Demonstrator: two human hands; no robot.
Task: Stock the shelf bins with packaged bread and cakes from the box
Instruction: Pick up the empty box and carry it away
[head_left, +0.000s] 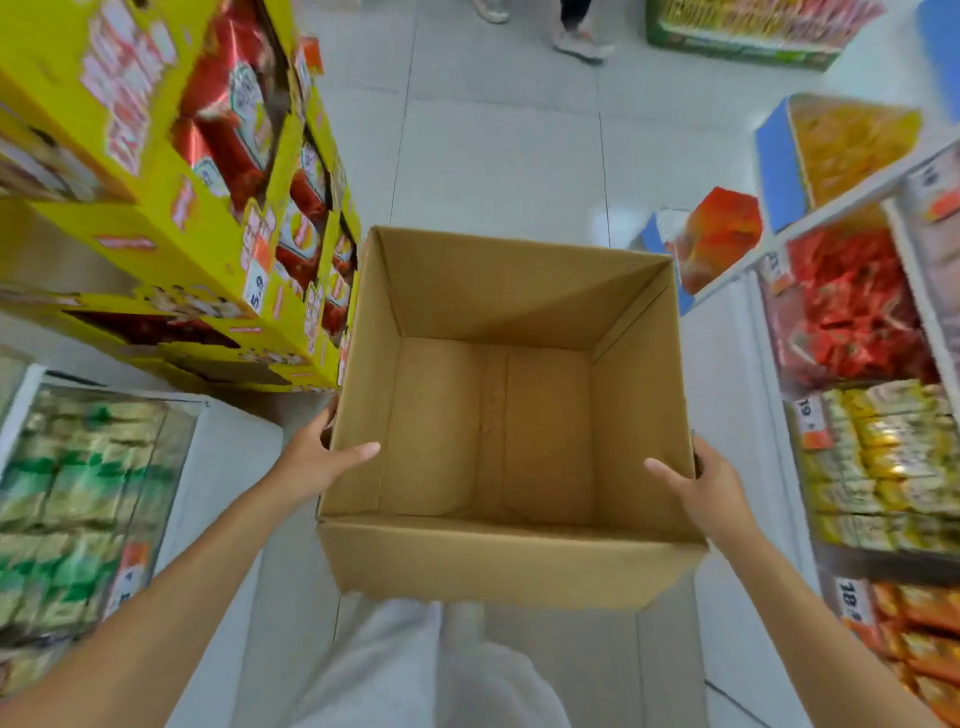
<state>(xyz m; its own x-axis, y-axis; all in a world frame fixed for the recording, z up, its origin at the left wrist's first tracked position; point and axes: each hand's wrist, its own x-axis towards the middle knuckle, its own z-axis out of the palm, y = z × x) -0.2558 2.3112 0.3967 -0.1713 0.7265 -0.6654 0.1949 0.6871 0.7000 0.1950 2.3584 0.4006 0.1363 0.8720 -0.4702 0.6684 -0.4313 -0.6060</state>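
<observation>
Left hand (317, 457) and right hand (701, 483) grip box (498, 561) rims.

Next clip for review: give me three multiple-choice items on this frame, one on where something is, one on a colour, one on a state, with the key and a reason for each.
1. Where do the hands grip the cardboard box?
A. Both on the near wall
B. One on each side wall
C. Both under the base

2. What colour is the display stand on the person's left?
A. Yellow
B. Blue
C. Black

3. What is the state of the box?
A. Taped shut
B. Full of packets
C. Open and empty

Key:
1 B: the left hand and the right hand each hook over an opposite side wall, thumbs inside.
2 A: the display stand has yellow panels around red packets.
3 C: the top is open and only the bare bottom flaps show inside.
</observation>
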